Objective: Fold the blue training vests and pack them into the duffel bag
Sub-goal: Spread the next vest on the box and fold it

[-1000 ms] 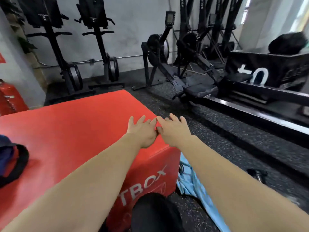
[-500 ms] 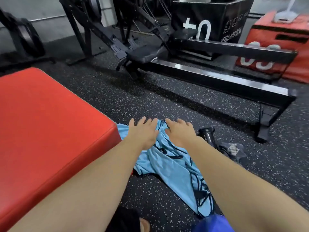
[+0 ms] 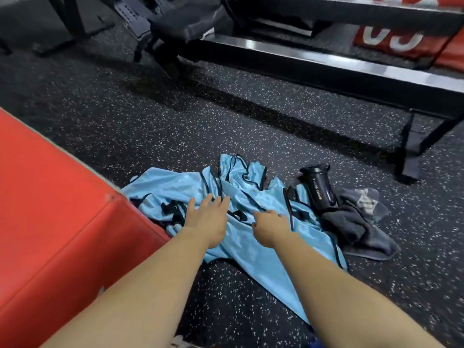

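- Where the red box (image 3: 62,222) ends, the vests (image 3: 175,184) lie in a crumpled heap on the speckled floor (image 3: 150,121), their left edge against the box.
- The left hand (image 3: 208,219) is over the heap, fingers straight and slightly spread, grasping nothing.
- The right hand (image 3: 270,227) is just beside it on the cloth, fingers bent downward; whether they pinch it I cannot tell.
- A black bottle (image 3: 320,188) lies on its side at the heap's right edge, against a dark towel (image 3: 351,222).
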